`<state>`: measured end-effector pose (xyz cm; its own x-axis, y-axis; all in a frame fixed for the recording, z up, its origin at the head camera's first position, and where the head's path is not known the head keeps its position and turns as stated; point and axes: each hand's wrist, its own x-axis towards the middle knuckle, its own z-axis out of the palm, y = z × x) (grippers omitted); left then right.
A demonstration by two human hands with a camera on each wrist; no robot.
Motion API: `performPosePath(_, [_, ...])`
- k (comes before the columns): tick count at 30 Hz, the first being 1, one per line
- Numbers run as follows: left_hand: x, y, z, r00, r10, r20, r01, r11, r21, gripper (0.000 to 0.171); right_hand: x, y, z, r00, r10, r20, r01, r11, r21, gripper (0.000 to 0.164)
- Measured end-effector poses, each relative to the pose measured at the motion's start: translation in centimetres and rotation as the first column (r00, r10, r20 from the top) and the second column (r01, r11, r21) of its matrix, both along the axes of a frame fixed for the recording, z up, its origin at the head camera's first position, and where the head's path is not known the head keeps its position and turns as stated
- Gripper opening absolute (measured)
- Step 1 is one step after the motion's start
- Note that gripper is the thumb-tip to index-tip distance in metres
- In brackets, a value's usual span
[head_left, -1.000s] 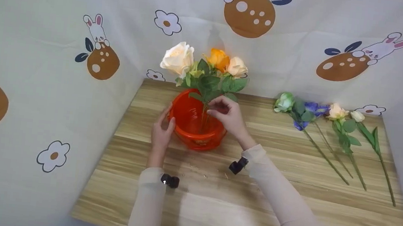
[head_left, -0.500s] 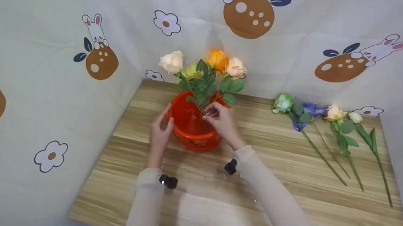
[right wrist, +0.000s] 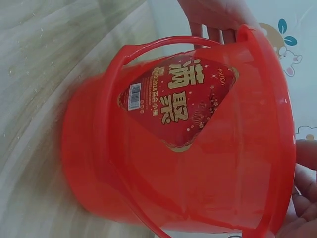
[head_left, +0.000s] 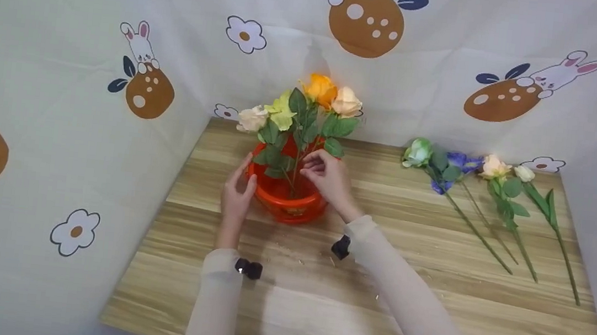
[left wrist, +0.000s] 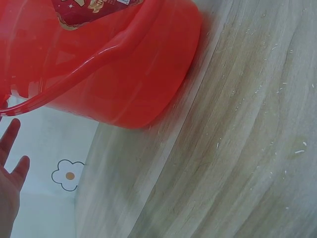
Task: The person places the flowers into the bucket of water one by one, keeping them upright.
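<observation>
A red plastic bucket [head_left: 289,204] stands on the table, holding several artificial flowers. Among them are an orange rose [head_left: 321,90], a peach rose [head_left: 347,102] and a yellow-green flower [head_left: 281,112]. A pale cream rose [head_left: 252,119] leans low over the left rim, its leaves inside the bucket. My left hand [head_left: 236,198] rests against the bucket's left side with thumb and fingers spread; the left wrist view catches part of this hand [left wrist: 10,186]. Over the right rim, my right hand [head_left: 330,182] has loosely bent fingers, thumb and forefinger apart, their tips right beside the stems.
To the right on the wooden table [head_left: 316,313] lie a green flower [head_left: 418,153], a purple flower [head_left: 464,163], a peach rose [head_left: 495,167] and a white tulip [head_left: 524,173], stems toward the front. Small pale scraps dot the wood. Patterned cloth [head_left: 191,23] hangs behind.
The cream rose has sunk and tipped left from upright onto the bucket's rim. My right hand has moved slightly down and left, and its fingers have come off the stem. My left hand stays put.
</observation>
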<state>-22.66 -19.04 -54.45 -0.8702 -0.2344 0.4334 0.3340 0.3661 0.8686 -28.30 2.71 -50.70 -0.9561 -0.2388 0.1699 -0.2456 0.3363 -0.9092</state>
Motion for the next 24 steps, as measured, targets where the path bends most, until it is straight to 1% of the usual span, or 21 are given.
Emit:
performPosePath(2, [-0.1,0.0,0.0,1.0,-0.003,0.007,0.003,1.0,0.001,0.043,0.0,0.3,0.0,1.0,0.004,-0.004,-0.004,0.997,-0.077,0.022])
performPosePath(4, [-0.1,0.1,0.0,1.0,-0.004,0.013,0.004,1.0,0.002,0.043,0.0,0.6,-0.1,1.0,0.012,-0.005,-0.013,0.986,-0.168,0.021])
performPosePath(7, [-0.2,0.1,0.1,1.0,0.001,0.008,-0.001,1.0,0.0,0.042,0.2,1.3,0.1,1.0,0.028,-0.004,-0.028,0.959,-0.283,0.02])
performPosePath(11, [-0.2,0.2,0.1,1.0,-0.005,-0.016,0.005,1.0,0.006,0.042,0.6,2.6,0.3,0.998,0.054,0.016,-0.044,0.924,-0.38,0.023])
performPosePath(13, [-0.2,0.2,0.1,1.0,-0.009,-0.025,0.009,1.0,0.011,0.042,0.7,3.4,0.3,0.997,0.063,0.036,-0.043,0.914,-0.403,0.026])
performPosePath(16, [-0.2,0.1,0.1,1.0,-0.008,-0.022,0.008,1.0,0.02,0.041,0.8,4.6,0.2,0.997,0.057,0.054,-0.029,0.909,-0.417,0.027])
performPosePath(20, [-0.1,0.0,0.0,1.0,-0.003,-0.013,0.003,1.0,0.019,0.041,0.7,6.7,-0.2,0.998,0.023,0.061,0.004,0.912,-0.409,0.027])
performPosePath(24, [-0.1,0.0,-0.1,1.0,-0.003,-0.009,0.003,1.0,0.023,0.041,0.5,9.0,-1.0,0.998,-0.008,0.061,0.033,0.909,-0.416,0.026])
